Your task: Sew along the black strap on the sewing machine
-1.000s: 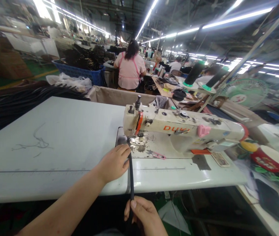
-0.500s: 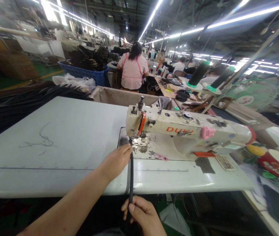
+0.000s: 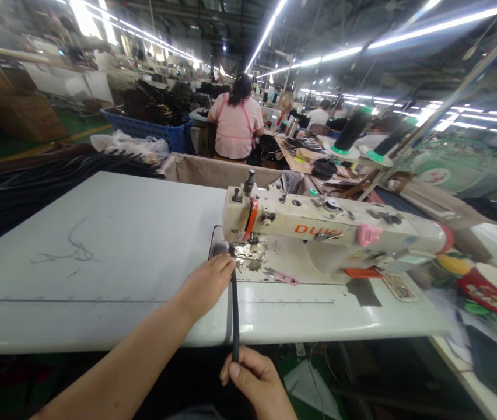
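A narrow black strap point(image 3: 234, 312) runs from the needle area of a cream sewing machine point(image 3: 318, 230) back over the table's front edge. My left hand point(image 3: 205, 287) lies on the white table point(image 3: 100, 262) with its fingers closed against the strap just before the presser foot. Below the table edge, my right hand point(image 3: 255, 385) pinches the strap's lower stretch between thumb and fingers. The strap's far end is hidden under the machine head.
Pink thread snips point(image 3: 280, 276) lie on the machine bed. A heap of black straps point(image 3: 34, 181) sits at the table's left. Red tub point(image 3: 489, 291) and clutter stand at right. A person in pink point(image 3: 235, 125) sits ahead by a blue crate point(image 3: 152, 129). Thread cones point(image 3: 351, 131) stand behind.
Both hands keep their hold on the strap and barely move. Only the view has shifted slightly.
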A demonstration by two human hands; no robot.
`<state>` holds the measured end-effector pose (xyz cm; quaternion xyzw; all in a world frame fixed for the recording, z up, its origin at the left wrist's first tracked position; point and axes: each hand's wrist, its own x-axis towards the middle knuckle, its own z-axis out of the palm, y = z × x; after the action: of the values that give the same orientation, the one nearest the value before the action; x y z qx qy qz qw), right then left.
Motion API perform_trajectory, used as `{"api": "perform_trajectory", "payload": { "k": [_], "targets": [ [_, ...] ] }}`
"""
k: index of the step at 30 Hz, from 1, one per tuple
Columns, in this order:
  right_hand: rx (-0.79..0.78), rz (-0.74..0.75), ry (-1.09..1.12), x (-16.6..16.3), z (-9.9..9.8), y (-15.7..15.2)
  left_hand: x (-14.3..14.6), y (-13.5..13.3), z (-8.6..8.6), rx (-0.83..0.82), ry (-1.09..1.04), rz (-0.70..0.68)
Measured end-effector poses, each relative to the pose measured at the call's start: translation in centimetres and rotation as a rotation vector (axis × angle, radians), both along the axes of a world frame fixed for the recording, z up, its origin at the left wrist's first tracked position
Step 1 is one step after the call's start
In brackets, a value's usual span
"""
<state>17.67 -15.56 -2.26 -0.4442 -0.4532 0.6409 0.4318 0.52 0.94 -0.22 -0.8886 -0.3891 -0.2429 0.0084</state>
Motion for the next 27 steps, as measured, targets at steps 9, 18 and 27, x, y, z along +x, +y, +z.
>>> {"api": "perform_trajectory", "payload": {
  "k": [9, 18, 27],
  "targets": [
    [0.068, 0.017, 0.027, 0.3, 1.2, -0.2, -0.3, -0.7, 0.1, 0.049, 0.048, -0.058],
    [-0.111, -0.109, -0.042, -0.7, 2.9, -0.1, -0.8, -0.8, -0.3, 0.065, 0.073, -0.061],
    [-0.102, -0.082, -0.045, -0.3, 3.1, -1.2, -0.7, -0.8, 0.5, -0.020, 0.048, -0.049]
  ]
}}
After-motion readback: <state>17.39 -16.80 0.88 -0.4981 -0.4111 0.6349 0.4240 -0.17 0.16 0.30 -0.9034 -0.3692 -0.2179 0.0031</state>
